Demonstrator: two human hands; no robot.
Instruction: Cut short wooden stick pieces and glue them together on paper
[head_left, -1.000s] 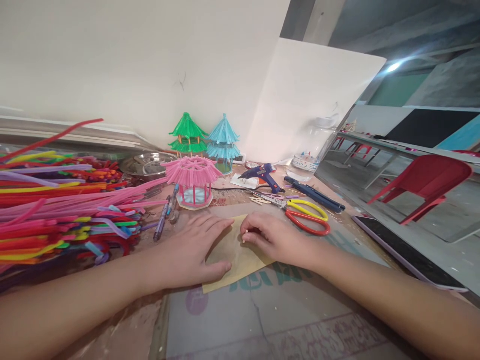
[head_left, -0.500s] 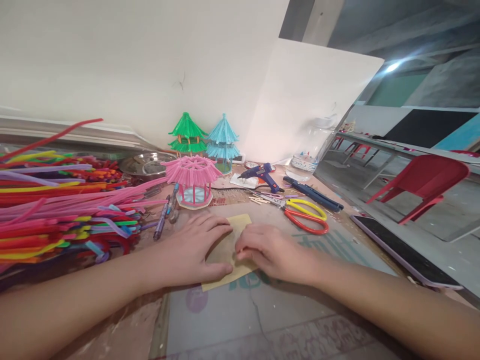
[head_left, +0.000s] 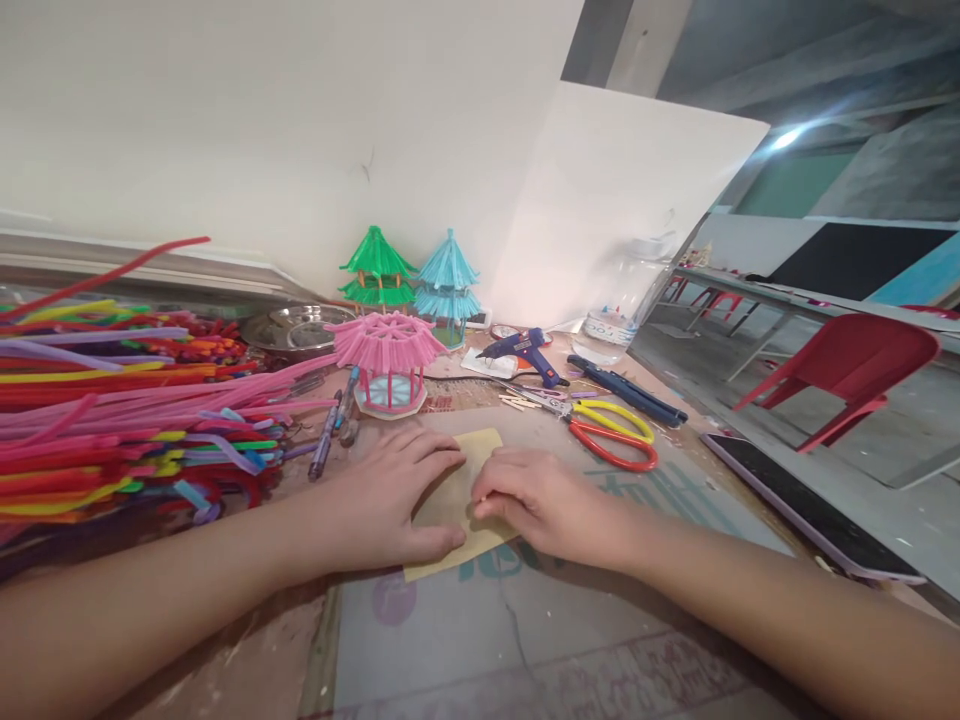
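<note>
A yellow sheet of paper (head_left: 480, 456) lies at a slant on the printed plastic board. My left hand (head_left: 394, 490) rests flat across its left part, fingers spread and thumb apart. Over the right part, my right hand (head_left: 532, 500) has thumb and fingers pinched together, close to the paper. A tiny pale tip shows at that pinch, but the fingers hide what it belongs to. Just beyond my left hand stands a small pink pavilion (head_left: 388, 343) made of pipe cleaners, with an open roof top and a pale base.
Colourful pipe cleaners (head_left: 135, 400) are heaped at left, near a metal dish (head_left: 289, 328). Behind stand green (head_left: 377, 265) and blue (head_left: 448, 275) pavilions. To the right lie a glue gun (head_left: 525, 352), scissors (head_left: 613, 435), dark pliers (head_left: 628, 388), a plastic jar (head_left: 611, 322) and a phone (head_left: 806, 505).
The view has shifted very slightly. Both hands keep practically the same place on the paper, with the right one still pinched.
</note>
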